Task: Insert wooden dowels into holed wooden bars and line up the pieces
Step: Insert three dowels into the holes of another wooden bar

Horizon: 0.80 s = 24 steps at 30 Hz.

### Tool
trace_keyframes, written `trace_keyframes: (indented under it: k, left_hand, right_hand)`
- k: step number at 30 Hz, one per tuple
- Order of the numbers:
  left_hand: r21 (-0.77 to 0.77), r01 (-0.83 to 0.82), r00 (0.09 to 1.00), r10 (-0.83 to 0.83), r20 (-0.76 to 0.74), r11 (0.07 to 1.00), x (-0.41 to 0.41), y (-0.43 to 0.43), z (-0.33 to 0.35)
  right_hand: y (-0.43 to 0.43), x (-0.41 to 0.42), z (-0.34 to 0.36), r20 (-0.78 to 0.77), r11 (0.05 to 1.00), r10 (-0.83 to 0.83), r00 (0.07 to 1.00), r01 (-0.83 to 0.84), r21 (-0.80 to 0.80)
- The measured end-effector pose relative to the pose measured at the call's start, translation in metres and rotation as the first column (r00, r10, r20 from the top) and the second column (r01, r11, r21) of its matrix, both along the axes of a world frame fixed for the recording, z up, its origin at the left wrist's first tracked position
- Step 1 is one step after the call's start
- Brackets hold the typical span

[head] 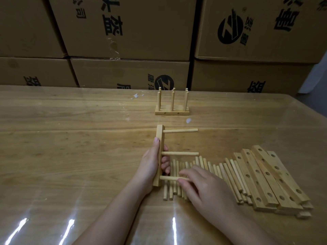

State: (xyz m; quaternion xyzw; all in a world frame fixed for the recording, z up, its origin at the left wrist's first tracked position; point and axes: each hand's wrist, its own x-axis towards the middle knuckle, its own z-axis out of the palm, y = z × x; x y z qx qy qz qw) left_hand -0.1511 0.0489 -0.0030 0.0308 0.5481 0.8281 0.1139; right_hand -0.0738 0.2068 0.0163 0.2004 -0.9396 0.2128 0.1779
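Now my left fingers (165, 164) clamp the bar (160, 134) while my right fingers (189, 171) pinch the nearest dowel (169, 178), best pushed straight toward nine o'clock until it seats.

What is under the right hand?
The right hand pinches a dowel stuck in the bar; loose dowels lie beneath. The dowel's far end and some loose ones are covered.

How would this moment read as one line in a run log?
left hand: grips bar | right hand: pinches third dowel at bar's nearest hole | finished pieces: stand farther back
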Motion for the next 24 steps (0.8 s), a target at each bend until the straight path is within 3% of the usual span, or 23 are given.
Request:
trace_keyframes:
  k: [5,9,24]
  left_hand:
    - [-0.051,0.013,1.0,-0.014,-0.026,0.999,0.002,0.002,0.003]
    - [-0.124,0.033,0.998,-0.04,-0.051,0.992,0.005,0.002,0.007]
    - [-0.26,0.099,0.983,-0.134,-0.123,0.961,0.009,0.007,0.013]
  right_hand:
    - [0.009,-0.004,0.001,-0.031,0.949,-0.139,0.99,0.124,-0.289]
    - [0.01,-0.007,0.0,0.032,0.896,-0.177,0.984,0.175,-0.408]
    - [0.009,-0.009,0.002,-0.008,0.935,-0.085,0.996,0.077,-0.347]
